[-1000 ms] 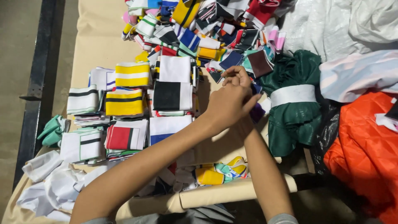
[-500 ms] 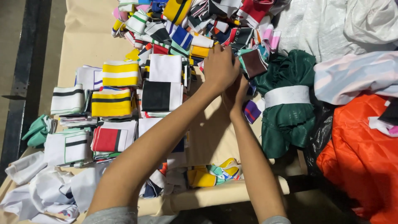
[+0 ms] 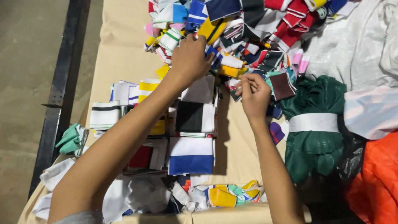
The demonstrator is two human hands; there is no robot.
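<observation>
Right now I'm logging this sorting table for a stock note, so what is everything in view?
Loose heap of fabric pieces: many, mixed colours, far end of the table.
Sorted stacks: several, striped or two-tone, middle of the table.
Green bundle: one, tied with a white band, right of the stacks.
Orange fabric: one, lower right corner.
White fabric: one pile, upper right.
Mint green pieces: a few, left edge.
Black rail: one, beside the table on the left.
Left hand: reaching into the heap, palm down.
Right hand: fingers pinched on a small piece at the heap's edge.
</observation>
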